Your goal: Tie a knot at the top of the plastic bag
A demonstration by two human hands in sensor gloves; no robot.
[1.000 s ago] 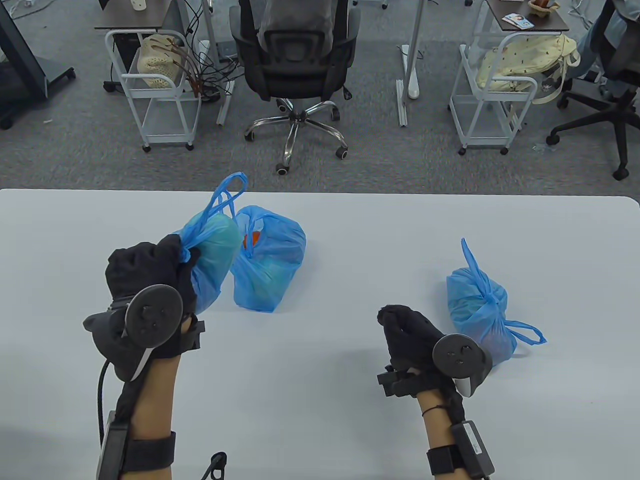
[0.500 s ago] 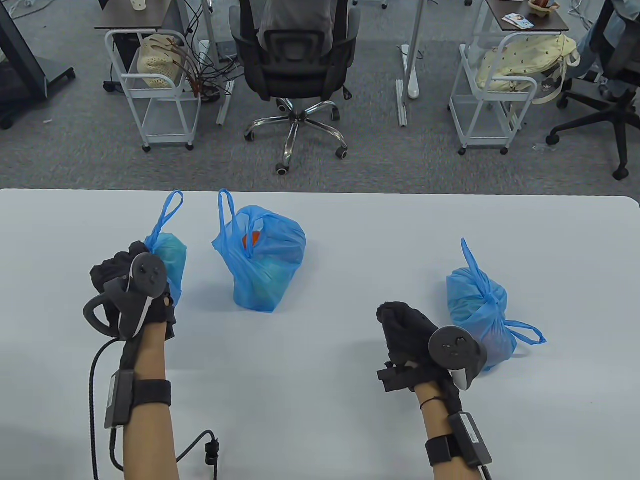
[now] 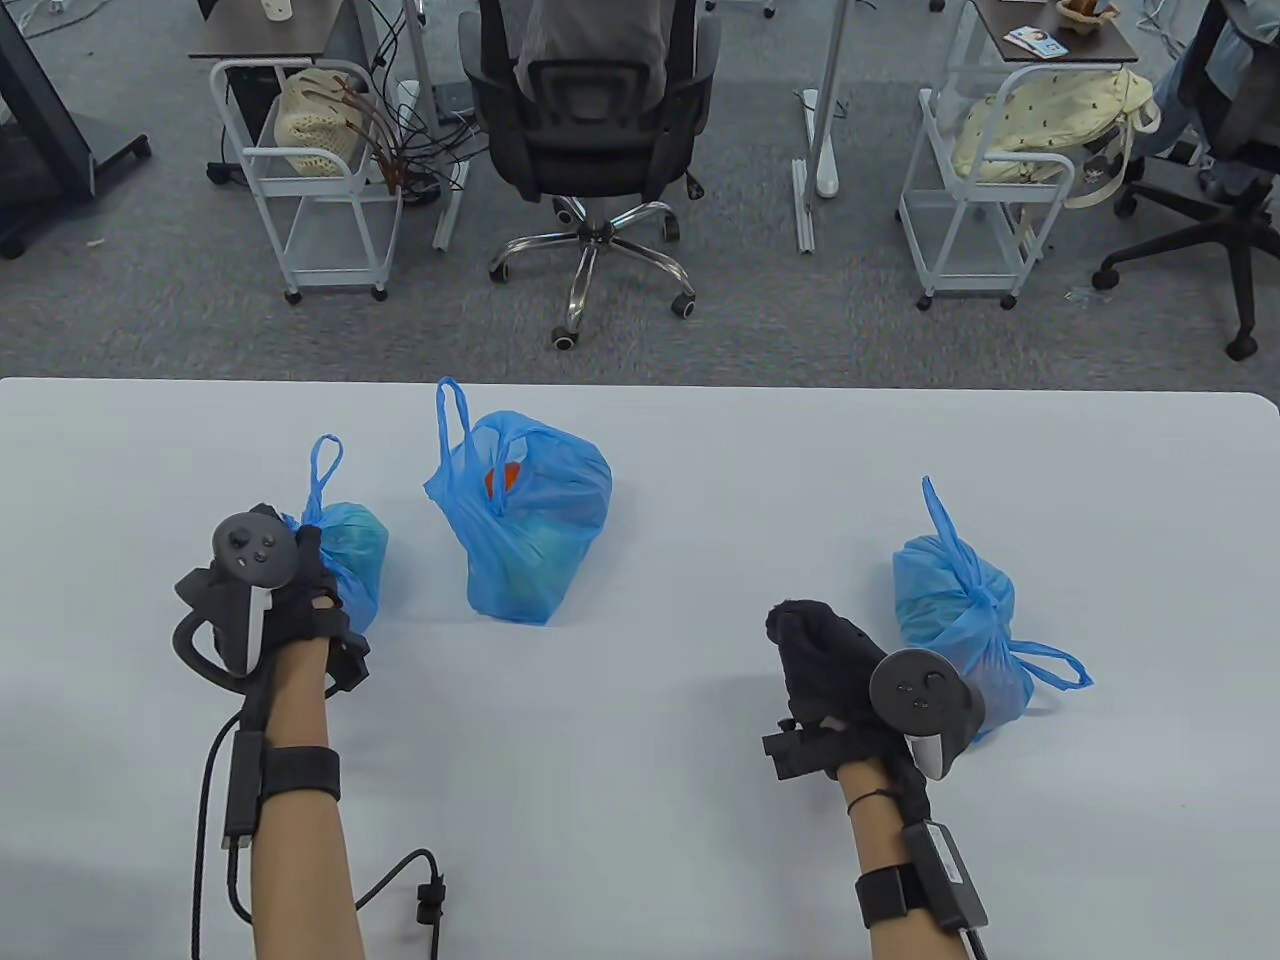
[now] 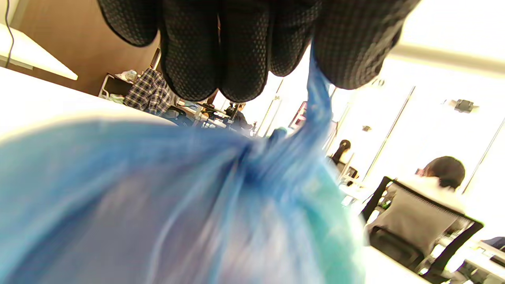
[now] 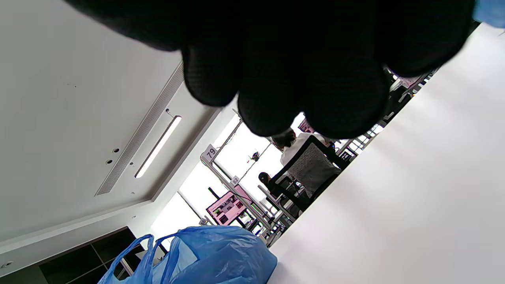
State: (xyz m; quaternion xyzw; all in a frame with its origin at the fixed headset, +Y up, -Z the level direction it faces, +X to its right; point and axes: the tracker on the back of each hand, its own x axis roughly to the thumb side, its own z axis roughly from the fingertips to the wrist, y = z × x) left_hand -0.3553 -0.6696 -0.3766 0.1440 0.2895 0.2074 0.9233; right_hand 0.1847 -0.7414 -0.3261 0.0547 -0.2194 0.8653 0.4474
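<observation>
On the left side of the white table (image 3: 700, 860), a small blue bag (image 3: 352, 560) is held by the left hand (image 3: 262, 590), whose gloved fingers (image 4: 221, 47) are closed around the gathered plastic at the neck; from the left wrist view a twisted strip of the bag's top is seen pinched between fingers and thumb and pulled taut above the bunched folds. This grip seems to be kept so that the neck stays drawn together while the bag sits on the table, with one handle loop (image 3: 325, 470) left standing free above it; whether a knot is already formed there cannot be told. Near the table's middle, a second bag (image 3: 530, 520) is set upright, apart from the first, its mouth loose, something orange showing inside and a handle raised, so it is judged to be waiting for tying. At the right, a third bag (image 3: 965, 620) lies with its top cinched into a knot and its loop trailing on the table, probably put aside as finished. Just beside it, the right hand (image 3: 830, 665) is kept curled loosely above the table and nothing is gripped by it; it is apparently held ready to join the left hand at the small bag's neck
</observation>
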